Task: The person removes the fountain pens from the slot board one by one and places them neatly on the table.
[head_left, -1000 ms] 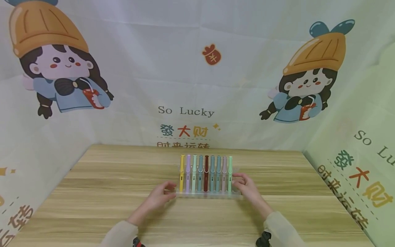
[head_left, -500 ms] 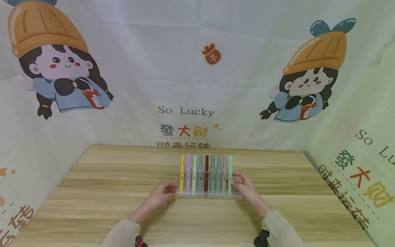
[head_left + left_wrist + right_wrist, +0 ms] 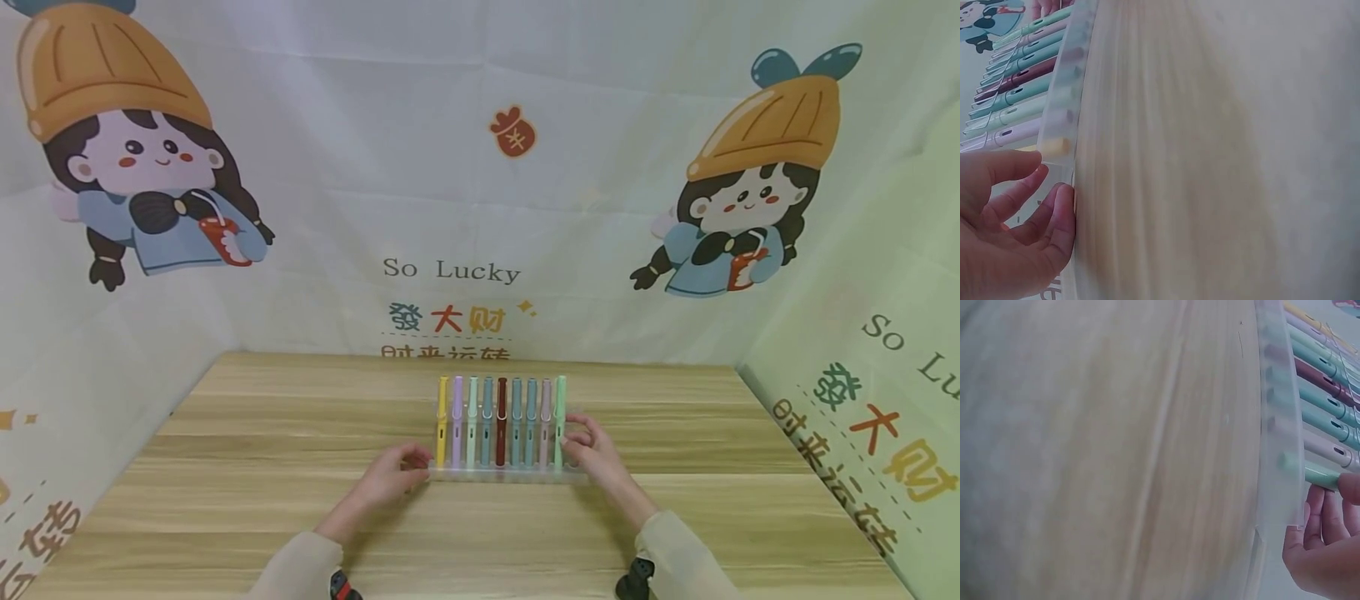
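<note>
Several capped pens in mixed colours stand upright in a row in a clear plastic pen holder (image 3: pixel 504 475) mid-table. At the row's right end, my right hand (image 3: pixel 596 454) pinches the light green pen (image 3: pixel 560 400) between thumb and fingers. The right wrist view shows this green pen (image 3: pixel 1321 476) with its lower end still behind the frosted front strip of the holder. My left hand (image 3: pixel 393 475) is at the holder's left end, its loosely bent fingertips at the corner beside the yellow pen (image 3: pixel 442 417). In the left wrist view, those fingertips (image 3: pixel 1063 194) lie right at the holder's edge.
A wood-grain table (image 3: pixel 300 417) extends around the holder. Behind it hangs a pale printed cloth (image 3: pixel 420 167) with cartoon figures, and more cloth closes off both sides. Dark wrist straps (image 3: pixel 636 577) show at the sleeves.
The light green pen has risen slightly and leans a little in my right hand, whose fingers have closed in on it. My left hand has shifted very slightly toward the holder.
</note>
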### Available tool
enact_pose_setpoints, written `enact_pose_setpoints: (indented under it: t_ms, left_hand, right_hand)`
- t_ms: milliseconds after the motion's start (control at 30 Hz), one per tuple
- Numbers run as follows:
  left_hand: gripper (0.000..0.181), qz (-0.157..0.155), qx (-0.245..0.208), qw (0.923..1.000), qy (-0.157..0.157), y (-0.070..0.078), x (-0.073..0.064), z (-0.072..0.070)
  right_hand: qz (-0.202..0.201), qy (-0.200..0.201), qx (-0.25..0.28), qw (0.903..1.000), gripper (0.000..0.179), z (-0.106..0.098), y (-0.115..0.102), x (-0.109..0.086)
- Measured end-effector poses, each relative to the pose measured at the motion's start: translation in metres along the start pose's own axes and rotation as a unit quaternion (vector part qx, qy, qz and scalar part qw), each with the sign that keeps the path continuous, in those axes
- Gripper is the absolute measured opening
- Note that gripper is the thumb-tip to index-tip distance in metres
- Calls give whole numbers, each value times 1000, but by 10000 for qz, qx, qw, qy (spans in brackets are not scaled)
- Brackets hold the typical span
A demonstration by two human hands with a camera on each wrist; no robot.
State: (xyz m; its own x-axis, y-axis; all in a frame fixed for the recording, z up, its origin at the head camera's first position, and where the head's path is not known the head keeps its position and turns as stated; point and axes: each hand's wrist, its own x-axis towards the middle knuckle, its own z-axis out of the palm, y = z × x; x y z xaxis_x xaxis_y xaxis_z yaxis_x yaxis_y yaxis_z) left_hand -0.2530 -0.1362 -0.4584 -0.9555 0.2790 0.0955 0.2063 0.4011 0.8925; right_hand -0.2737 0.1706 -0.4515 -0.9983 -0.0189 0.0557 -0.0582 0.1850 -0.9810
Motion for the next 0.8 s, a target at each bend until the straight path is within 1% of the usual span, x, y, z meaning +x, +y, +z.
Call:
enact_pose_setpoints:
  t_ms: [200, 333, 533, 600, 800]
  left_hand:
    - [18, -73, 39, 10000, 50, -1, 1, 1]
    - [17, -57, 63, 9999, 79, -2, 3, 2]
    - [17, -63, 37, 9999, 113, -1, 2, 2]
    - [17, -63, 23, 9999, 93, -1, 2, 2]
    - [16, -108, 59, 9999, 45, -2, 1, 1]
  right_hand:
    - [-146, 241, 213, 9994, 38, 1, -4, 0]
    - [-197, 383, 258, 9987, 37, -1, -11, -1]
    - [-334, 324, 273, 9985, 39, -11, -18, -2]
    - [-350, 276, 246, 9987, 39, -15, -19, -3]
    - [-345, 308, 43, 9989, 39, -31, -17, -5]
